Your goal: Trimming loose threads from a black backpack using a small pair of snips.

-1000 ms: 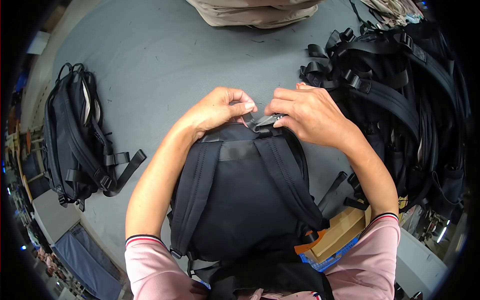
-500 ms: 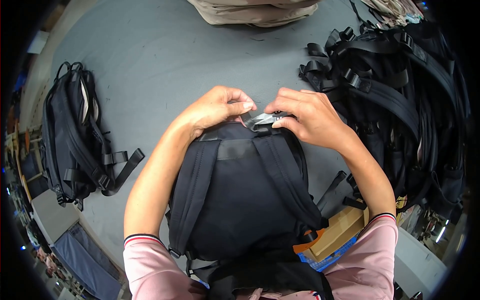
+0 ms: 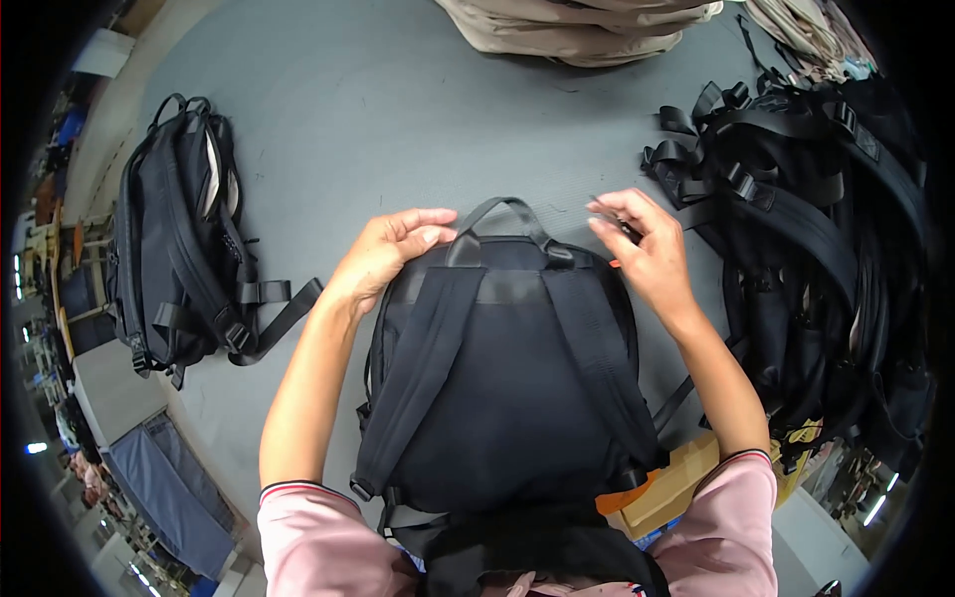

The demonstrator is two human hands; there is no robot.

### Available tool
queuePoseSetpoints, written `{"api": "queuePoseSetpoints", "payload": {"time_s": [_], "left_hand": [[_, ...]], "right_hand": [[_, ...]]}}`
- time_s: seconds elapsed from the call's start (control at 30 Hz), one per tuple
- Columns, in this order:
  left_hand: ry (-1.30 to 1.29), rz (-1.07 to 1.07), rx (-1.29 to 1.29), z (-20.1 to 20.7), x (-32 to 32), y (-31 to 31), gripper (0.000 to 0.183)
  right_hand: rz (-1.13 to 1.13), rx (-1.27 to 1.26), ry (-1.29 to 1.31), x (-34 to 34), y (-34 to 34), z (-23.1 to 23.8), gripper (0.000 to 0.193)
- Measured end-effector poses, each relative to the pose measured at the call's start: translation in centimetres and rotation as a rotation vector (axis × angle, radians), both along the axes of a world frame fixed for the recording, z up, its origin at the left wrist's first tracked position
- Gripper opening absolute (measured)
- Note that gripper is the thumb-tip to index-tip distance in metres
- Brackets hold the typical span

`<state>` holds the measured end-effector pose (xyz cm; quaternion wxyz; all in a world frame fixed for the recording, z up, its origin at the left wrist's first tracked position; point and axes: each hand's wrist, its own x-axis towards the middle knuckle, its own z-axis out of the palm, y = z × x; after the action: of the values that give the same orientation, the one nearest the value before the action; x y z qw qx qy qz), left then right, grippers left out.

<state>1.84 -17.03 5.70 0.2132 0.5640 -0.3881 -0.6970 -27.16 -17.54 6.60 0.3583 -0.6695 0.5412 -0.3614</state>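
A black backpack lies in front of me, its two padded straps upward and its top facing away. Its webbing carry loop stands up in an arch at the top edge. Beside the loop's left foot is my left hand, thumb and forefinger stretched out with a gap between them and nothing visible in them. To the right of the loop, apart from the bag, my right hand is closed around small thread snips, mostly hidden by the fingers. A bit of orange shows under that hand.
Another black backpack lies on the grey table at left. Several black backpacks with loose straps are heaped at right. Beige bags sit at the far edge. A cardboard box stands by my right elbow.
Both hands have come away from the carry loop and moved apart. The snips, whose blades were at the loop, have moved right with my right hand. The view has shifted slightly.
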Motion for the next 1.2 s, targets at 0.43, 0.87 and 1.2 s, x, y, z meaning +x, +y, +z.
{"api": "queuePoseSetpoints", "payload": {"time_s": [0.43,0.87,1.2], "left_hand": [[-0.58,-0.01,-0.519,1.0,-5.4,1.3,0.042],[0.355,0.054,0.022,-1.7,-2.9,-0.8,0.018],[0.42,0.109,0.039,-1.6,-3.1,-0.4,0.016]], "right_hand": [[0.296,-0.115,0.364,7.2,-3.3,-0.7,0.016],[0.345,0.145,0.298,6.2,-3.1,-2.2,0.017],[0.339,-0.214,0.582,5.6,-1.0,1.5,0.021]]}}
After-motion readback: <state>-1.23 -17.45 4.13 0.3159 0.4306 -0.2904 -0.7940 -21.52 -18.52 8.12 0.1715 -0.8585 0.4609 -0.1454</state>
